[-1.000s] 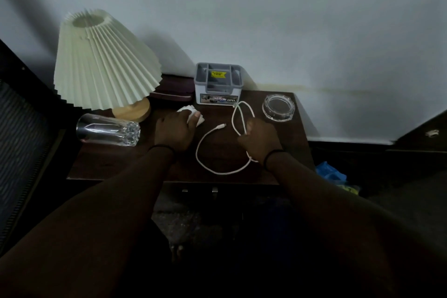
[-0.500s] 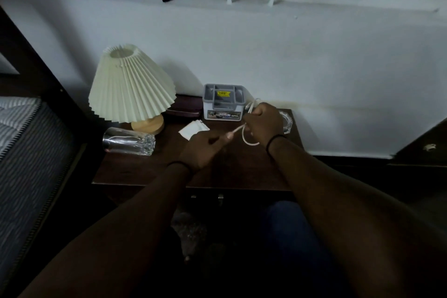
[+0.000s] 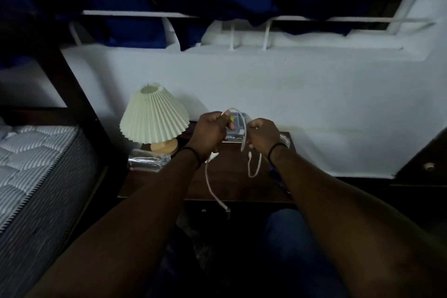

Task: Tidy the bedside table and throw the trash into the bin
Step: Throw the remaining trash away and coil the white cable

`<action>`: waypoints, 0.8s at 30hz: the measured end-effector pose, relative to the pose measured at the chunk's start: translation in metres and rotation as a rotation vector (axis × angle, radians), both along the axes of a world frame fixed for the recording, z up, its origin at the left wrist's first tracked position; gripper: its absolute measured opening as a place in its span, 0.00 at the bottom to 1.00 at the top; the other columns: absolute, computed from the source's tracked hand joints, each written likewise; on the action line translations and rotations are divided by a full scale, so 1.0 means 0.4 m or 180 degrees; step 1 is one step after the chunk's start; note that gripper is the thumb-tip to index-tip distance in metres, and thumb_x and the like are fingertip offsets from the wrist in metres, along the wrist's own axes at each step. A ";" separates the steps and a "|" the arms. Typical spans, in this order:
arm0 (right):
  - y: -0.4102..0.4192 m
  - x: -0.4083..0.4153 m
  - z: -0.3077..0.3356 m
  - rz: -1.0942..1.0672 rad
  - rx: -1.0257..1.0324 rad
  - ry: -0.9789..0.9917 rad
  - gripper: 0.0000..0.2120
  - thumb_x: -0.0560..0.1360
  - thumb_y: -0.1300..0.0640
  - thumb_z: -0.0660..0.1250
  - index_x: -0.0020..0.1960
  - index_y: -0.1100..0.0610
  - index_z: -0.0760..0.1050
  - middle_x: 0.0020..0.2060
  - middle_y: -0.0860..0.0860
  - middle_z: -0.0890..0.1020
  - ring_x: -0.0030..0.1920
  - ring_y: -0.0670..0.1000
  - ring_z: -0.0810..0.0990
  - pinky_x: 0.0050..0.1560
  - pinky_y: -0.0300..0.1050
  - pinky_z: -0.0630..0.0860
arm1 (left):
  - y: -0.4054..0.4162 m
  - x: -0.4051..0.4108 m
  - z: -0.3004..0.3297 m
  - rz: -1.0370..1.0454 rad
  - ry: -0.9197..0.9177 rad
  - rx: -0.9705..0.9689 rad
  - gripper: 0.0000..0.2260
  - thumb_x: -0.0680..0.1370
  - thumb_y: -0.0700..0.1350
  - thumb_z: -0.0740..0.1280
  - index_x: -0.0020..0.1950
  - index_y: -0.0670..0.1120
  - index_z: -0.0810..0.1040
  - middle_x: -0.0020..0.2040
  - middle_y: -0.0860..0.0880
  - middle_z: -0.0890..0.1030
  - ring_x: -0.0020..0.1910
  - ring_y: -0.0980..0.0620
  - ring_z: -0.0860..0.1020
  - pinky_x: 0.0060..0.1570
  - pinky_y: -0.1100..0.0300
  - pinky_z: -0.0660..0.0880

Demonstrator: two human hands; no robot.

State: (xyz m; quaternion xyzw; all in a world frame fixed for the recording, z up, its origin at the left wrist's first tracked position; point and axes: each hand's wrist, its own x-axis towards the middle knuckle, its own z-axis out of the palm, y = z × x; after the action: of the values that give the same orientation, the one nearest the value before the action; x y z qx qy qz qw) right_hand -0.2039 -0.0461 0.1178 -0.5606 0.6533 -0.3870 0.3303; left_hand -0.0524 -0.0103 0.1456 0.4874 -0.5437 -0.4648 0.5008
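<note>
A white charging cable is held up above the dark wooden bedside table. My left hand grips one stretch of it, and a long end hangs down past the table's front edge. My right hand grips another stretch, with a short loop dangling below it. The cable arches between both fists in front of the grey organiser box. A bit of white paper peeks out under my left wrist.
A pleated cream lamp stands at the table's back left, with a clear glass tumbler lying on its side in front of it. A glass ashtray is partly hidden behind my right wrist. A striped mattress lies to the left.
Both hands have lifted the cable off the table. My left hand left the white paper and took hold of the cable. The camera view tilted upward.
</note>
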 end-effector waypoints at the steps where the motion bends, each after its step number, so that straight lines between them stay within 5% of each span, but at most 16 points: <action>1: 0.003 0.003 0.002 0.0063 0.0024 0.0011 0.08 0.76 0.56 0.65 0.42 0.57 0.79 0.38 0.58 0.84 0.34 0.56 0.83 0.38 0.50 0.82 | 0.004 -0.002 0.011 -0.0029 0.0106 0.0062 0.19 0.83 0.48 0.59 0.37 0.40 0.74 0.18 0.53 0.61 0.15 0.57 0.57 0.21 0.68 0.58; 4: 0.009 0.003 0.008 0.0273 0.0109 0.0358 0.10 0.75 0.60 0.63 0.52 0.54 0.80 0.54 0.56 0.83 0.54 0.58 0.81 0.56 0.51 0.78 | 0.014 0.001 0.039 -0.0032 0.0406 0.0165 0.18 0.84 0.50 0.58 0.39 0.41 0.74 0.20 0.52 0.61 0.16 0.56 0.57 0.22 0.69 0.58; 6: 0.023 0.005 0.020 0.0288 -0.0001 0.0824 0.13 0.77 0.59 0.60 0.59 0.54 0.78 0.59 0.55 0.81 0.60 0.58 0.78 0.59 0.47 0.73 | 0.017 0.005 0.053 0.0015 0.0654 0.0204 0.18 0.84 0.50 0.58 0.40 0.41 0.74 0.21 0.51 0.60 0.17 0.55 0.55 0.23 0.69 0.57; 10: 0.076 0.030 0.033 0.0390 -0.0507 0.0870 0.09 0.78 0.53 0.59 0.43 0.55 0.74 0.45 0.56 0.81 0.49 0.59 0.79 0.49 0.50 0.73 | 0.010 0.000 0.075 0.0203 0.0984 0.0318 0.18 0.84 0.50 0.57 0.38 0.43 0.73 0.22 0.51 0.60 0.18 0.54 0.55 0.23 0.67 0.56; 15: 0.149 0.062 0.028 0.1854 0.0338 -0.0201 0.10 0.78 0.62 0.63 0.56 0.58 0.80 0.53 0.53 0.83 0.51 0.48 0.80 0.51 0.40 0.75 | -0.016 -0.017 0.103 0.0434 0.1381 0.0488 0.18 0.84 0.51 0.55 0.41 0.43 0.73 0.23 0.51 0.64 0.20 0.53 0.60 0.23 0.64 0.60; 18: 0.178 0.054 0.010 0.2269 0.0618 -0.0273 0.09 0.76 0.62 0.67 0.53 0.65 0.81 0.49 0.58 0.84 0.48 0.48 0.82 0.54 0.41 0.76 | -0.023 -0.014 0.129 0.0302 0.1665 0.0666 0.19 0.84 0.53 0.54 0.43 0.42 0.74 0.24 0.49 0.71 0.21 0.52 0.68 0.24 0.64 0.68; 20: 0.194 0.039 0.023 0.2351 0.0740 -0.0435 0.10 0.78 0.62 0.65 0.53 0.68 0.80 0.51 0.63 0.84 0.44 0.48 0.84 0.53 0.41 0.79 | -0.016 -0.006 0.142 0.0181 0.1429 0.0703 0.22 0.84 0.57 0.54 0.48 0.40 0.76 0.29 0.46 0.78 0.26 0.49 0.75 0.30 0.59 0.75; 24: 0.207 0.015 0.086 0.1805 0.0528 -0.0996 0.08 0.80 0.59 0.63 0.47 0.59 0.80 0.39 0.52 0.85 0.35 0.43 0.83 0.47 0.47 0.83 | 0.020 0.011 0.118 -0.0045 0.0746 0.0834 0.31 0.79 0.67 0.53 0.55 0.40 0.77 0.39 0.43 0.81 0.33 0.49 0.79 0.36 0.57 0.76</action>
State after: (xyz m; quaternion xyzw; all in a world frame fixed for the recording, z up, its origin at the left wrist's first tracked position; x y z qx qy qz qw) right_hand -0.1979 0.0366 0.1521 -0.6252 0.4419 -0.3066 0.5656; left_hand -0.0482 -0.0024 0.1927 0.4872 -0.4198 -0.5888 0.4896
